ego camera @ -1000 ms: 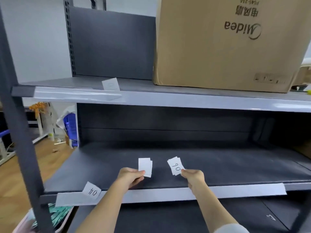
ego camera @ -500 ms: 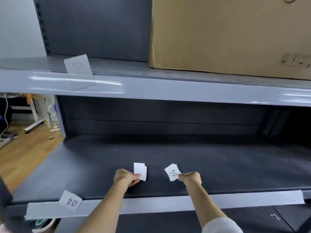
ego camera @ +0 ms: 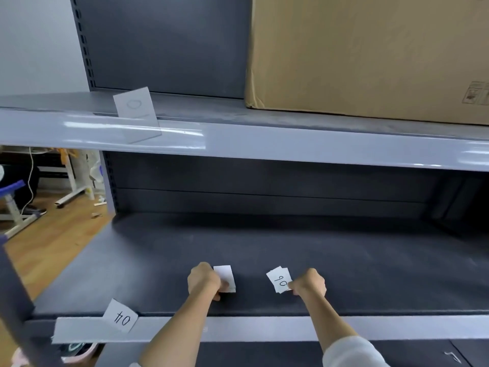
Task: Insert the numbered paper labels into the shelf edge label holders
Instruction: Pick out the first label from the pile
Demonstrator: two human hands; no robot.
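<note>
Paper in both fists over dark shelf: left hand pinching blank labels, right hand pinching "06" stack. "04" label tucked in near-left holder.

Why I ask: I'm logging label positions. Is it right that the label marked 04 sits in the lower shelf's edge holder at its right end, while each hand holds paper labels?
Not quite. The head view shows the 04 label at the left end of the lower shelf's edge holder, not the right. The left hand and right hand do each hold paper labels.
</note>
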